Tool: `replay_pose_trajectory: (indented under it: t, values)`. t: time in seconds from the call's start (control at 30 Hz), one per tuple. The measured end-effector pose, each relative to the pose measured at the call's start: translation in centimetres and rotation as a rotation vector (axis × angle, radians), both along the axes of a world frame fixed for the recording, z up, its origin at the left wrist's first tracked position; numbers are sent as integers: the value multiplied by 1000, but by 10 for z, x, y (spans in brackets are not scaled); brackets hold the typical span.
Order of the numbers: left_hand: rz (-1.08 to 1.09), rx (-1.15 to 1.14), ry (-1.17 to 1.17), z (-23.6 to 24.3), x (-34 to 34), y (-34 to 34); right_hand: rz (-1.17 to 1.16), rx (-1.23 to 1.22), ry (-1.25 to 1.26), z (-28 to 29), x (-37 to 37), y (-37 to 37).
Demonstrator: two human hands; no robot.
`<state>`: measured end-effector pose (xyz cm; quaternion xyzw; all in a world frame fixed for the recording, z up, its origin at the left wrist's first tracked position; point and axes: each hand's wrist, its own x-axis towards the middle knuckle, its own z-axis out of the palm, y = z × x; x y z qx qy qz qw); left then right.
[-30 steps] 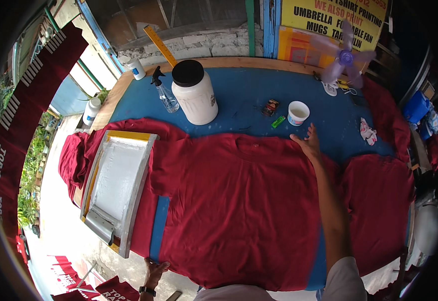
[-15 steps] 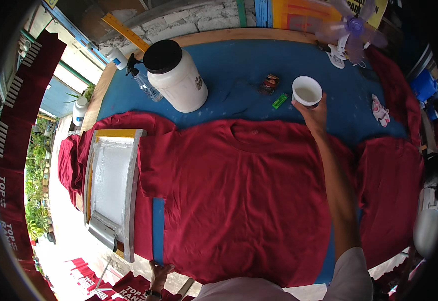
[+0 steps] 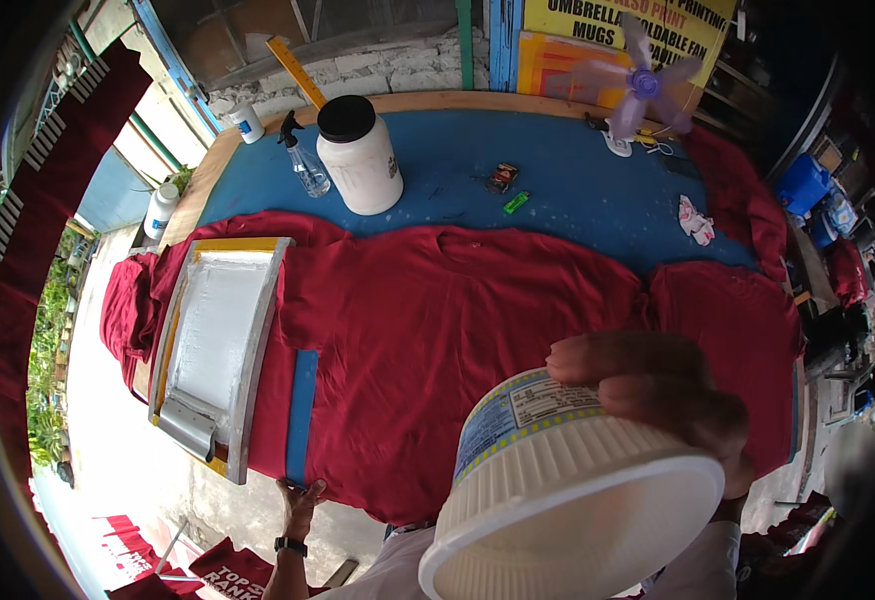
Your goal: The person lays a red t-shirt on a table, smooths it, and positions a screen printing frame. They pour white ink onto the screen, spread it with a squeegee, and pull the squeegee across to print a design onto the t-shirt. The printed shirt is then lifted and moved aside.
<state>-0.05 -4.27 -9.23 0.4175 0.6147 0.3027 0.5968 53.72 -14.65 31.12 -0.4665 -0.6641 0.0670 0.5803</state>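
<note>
Close in front of me, my right hand [image 3: 662, 390] grips a white ribbed cup [image 3: 532, 480] with a blue and yellow label band. The cup is tilted, its wide rim low and toward me; its contents cannot be made out. My left hand [image 3: 300, 500], with a dark watch on the wrist, rests at the table's near edge, fingers apart and holding nothing. Between the hands a dark red T-shirt [image 3: 407, 340] lies spread on the table, partly covered by the cup. To its left a framed printing screen [image 3: 222, 335] lies on more red cloth, with a metal squeegee [image 3: 187, 428] at its near end.
On the blue tabletop [image 3: 457, 140] stand a white jar with black lid [image 3: 359, 165] and a spray bottle [image 3: 304, 165]. Farther right lie a green lighter [image 3: 516, 203], a small pack [image 3: 502, 178] and crumpled paper [image 3: 695, 221]. A purple fan [image 3: 644, 85] stands at the back right.
My right hand has brought the cup from the far side of the table up close to me and tilted it. The view has shifted; my left hand stays at the near edge.
</note>
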Motion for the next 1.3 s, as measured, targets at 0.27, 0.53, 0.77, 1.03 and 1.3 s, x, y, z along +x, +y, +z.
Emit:
replay_pose_trajectory:
  t: [0.27, 0.53, 0.77, 1.03, 1.3]
  values:
    - [23, 84, -22, 3, 9, -1, 98, 26, -304, 59, -18, -85]
    - [43, 136, -52, 0, 15, -2, 266, 394, -506, 83, -10, -85]
    - [55, 76, 7, -16, 8, 4, 227, 336, -561, 135, -43, -114]
    - [43, 123, 91, -28, 8, 5, -76, 357, -425, 132, -80, -121]
    - [-286, 328, 1005, -13, 7, 13, -11, 479, -198, 95, -55, -81]
